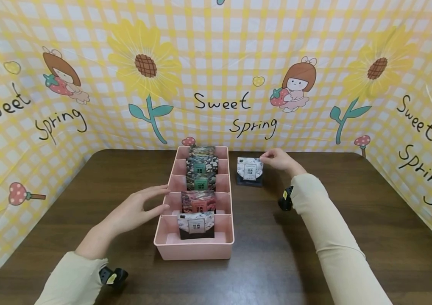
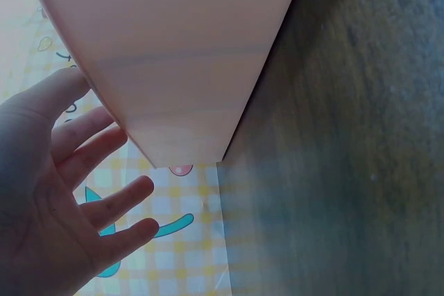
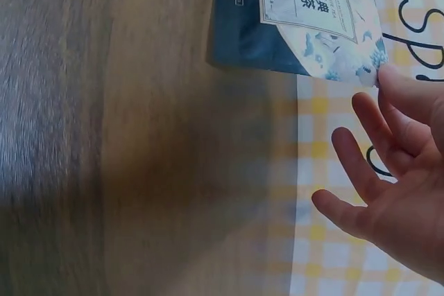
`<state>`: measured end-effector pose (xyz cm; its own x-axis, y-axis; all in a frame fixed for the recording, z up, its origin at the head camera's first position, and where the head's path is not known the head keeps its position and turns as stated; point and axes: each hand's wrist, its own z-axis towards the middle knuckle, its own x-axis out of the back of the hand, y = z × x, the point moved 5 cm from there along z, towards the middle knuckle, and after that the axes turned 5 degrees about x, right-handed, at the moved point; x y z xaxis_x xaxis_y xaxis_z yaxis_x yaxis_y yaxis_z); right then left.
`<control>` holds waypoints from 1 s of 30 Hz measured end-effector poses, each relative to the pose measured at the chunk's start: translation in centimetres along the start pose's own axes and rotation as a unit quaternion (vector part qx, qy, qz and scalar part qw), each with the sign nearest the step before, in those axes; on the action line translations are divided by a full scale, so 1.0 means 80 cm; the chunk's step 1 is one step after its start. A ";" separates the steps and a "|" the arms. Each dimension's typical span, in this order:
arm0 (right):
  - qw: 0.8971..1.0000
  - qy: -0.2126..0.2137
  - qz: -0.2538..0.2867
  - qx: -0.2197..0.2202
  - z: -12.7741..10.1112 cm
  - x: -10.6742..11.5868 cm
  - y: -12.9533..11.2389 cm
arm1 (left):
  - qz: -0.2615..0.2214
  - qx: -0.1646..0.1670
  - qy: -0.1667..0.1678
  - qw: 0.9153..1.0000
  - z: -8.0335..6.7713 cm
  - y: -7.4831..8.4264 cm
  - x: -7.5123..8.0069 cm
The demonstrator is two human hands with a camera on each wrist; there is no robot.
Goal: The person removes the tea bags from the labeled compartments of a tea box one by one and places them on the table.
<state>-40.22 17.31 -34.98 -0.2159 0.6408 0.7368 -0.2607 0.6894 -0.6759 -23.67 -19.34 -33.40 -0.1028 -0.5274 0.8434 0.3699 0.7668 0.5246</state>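
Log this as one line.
right hand: pinching white-tea packet | left hand: at rim of pink divided box | box: packets in all five compartments

Looks like smooth plastic on the box (image 1: 194, 252), smooth film on the pinched pouch (image 1: 249, 171), wood grain with a soft sheen on the table (image 1: 269, 262), thin creased cloth on the backdrop (image 1: 216, 51).

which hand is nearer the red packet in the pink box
Left. The left hand is at the pink box's left rim, left of the red packet; the right hand is past the right rim, pinching another packet.
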 end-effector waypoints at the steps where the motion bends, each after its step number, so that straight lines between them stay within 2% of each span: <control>1: 1.000 0.005 -0.003 0.000 0.000 -0.001 0.000 | 0.000 0.001 0.000 1.000 0.000 0.000 0.000; 9: 0.997 0.060 0.025 -0.041 0.010 -0.010 0.012 | -0.001 0.002 -0.002 1.000 -0.001 -0.004 -0.002; 13: 0.995 0.071 0.032 -0.059 0.013 -0.014 0.017 | -0.002 0.002 -0.002 1.000 -0.001 -0.005 -0.002; 20: 0.994 0.088 0.024 -0.060 0.012 -0.017 0.020 | -0.003 -0.009 0.002 1.000 0.002 -0.004 -0.003; 30: 0.993 0.093 0.030 -0.071 0.017 -0.024 0.024 | -0.008 0.002 -0.004 1.000 0.001 -0.009 -0.003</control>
<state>-41.62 16.97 -37.67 -0.0456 0.7243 0.6880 -0.1139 0.6805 -0.7239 -23.98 -19.71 -33.94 -0.1150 -0.5365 0.8360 0.3643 0.7602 0.5379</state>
